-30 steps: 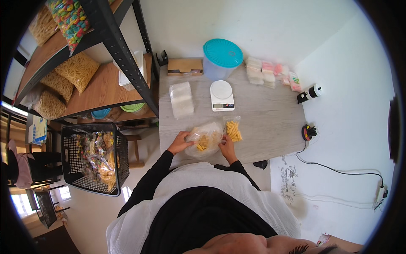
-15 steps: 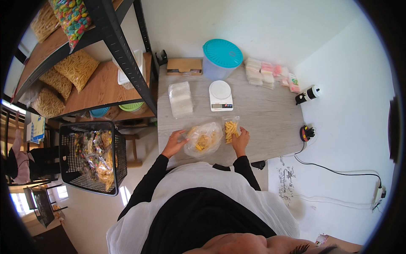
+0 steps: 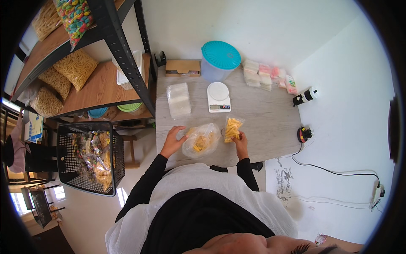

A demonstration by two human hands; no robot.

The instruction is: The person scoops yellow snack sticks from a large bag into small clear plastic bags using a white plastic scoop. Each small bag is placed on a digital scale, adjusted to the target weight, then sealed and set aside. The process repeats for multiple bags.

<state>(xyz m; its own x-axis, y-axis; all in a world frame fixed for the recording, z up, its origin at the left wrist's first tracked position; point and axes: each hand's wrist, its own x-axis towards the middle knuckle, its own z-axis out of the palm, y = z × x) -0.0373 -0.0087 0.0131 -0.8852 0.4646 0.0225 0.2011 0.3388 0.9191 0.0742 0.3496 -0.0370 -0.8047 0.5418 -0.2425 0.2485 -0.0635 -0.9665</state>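
I log: one left hand, spread wide beside one rounded, translucent plastic bag; one right hand, pinching one small, clear, yellow-filled plastic packet, right of the bag.

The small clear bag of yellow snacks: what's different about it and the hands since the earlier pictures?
The right-hand grip left the larger clear bag, moved right and took hold of the small clear bag near its lower right; that bag's top now leans right. The left-hand grip drew back to the larger clear bag's left edge, fingers spread. The white scale and teal-lidded container stayed put.
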